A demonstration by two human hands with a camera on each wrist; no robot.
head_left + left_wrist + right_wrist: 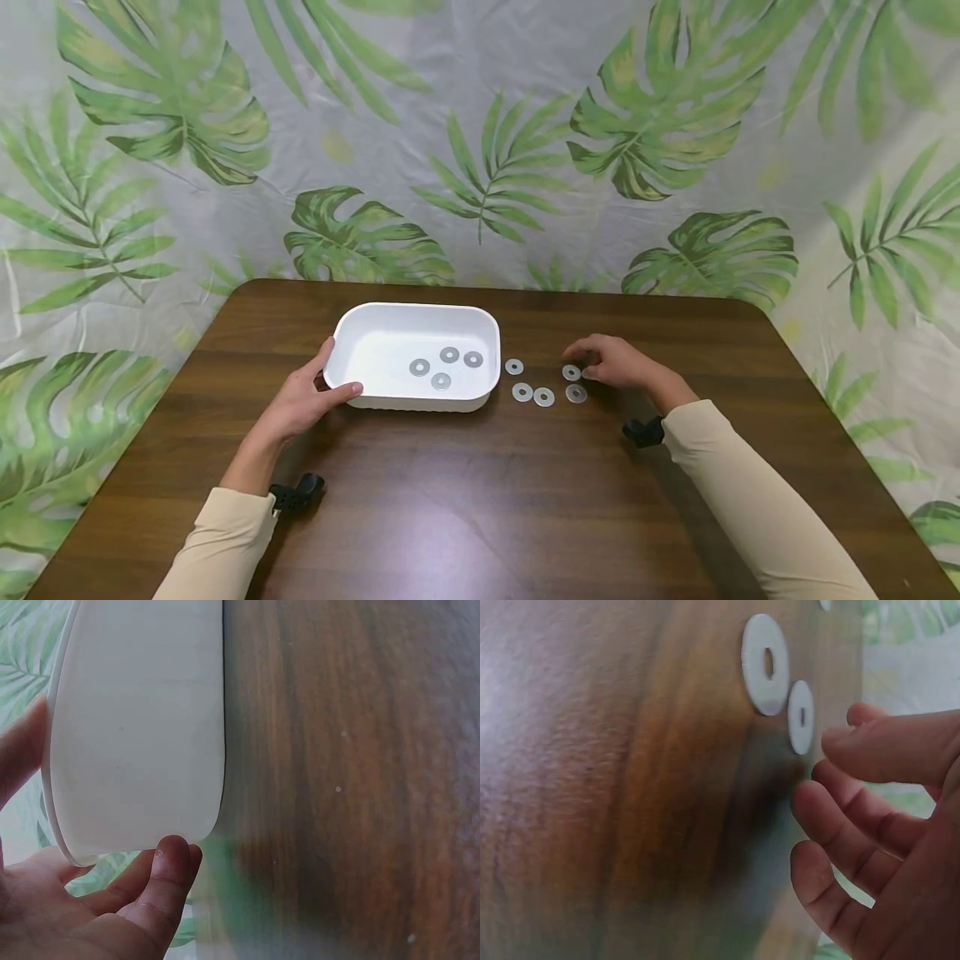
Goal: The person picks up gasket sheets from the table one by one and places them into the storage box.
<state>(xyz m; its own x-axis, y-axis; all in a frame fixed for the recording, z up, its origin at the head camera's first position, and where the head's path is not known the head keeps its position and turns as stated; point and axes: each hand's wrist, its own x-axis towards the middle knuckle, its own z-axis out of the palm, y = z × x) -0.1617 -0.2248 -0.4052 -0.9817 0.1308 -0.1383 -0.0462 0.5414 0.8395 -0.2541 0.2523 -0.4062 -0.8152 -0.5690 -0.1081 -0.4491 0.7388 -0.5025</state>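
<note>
A white plastic tray (417, 403) with rounded corners sits on the table, several flat metal washers (441, 381) lying inside it. My left hand (303, 398) grips the tray's left end, thumb at the near rim; in the left wrist view its fingertips (172, 857) press the outer wall. To the right of the tray, more washers (543, 397) lie flat on the tabletop. My right hand (618, 363) is low over the rightmost ones, its fingers loosely bent. The thumb is right beside one washer (801, 718), with another washer (765, 664) just past it.
The dark wooden table (480, 492) has rounded far corners. Behind it hangs a pale cloth (510, 150) printed with green leaves. A black wrist camera (300, 493) is strapped to the left arm, and another black camera (643, 432) to the right.
</note>
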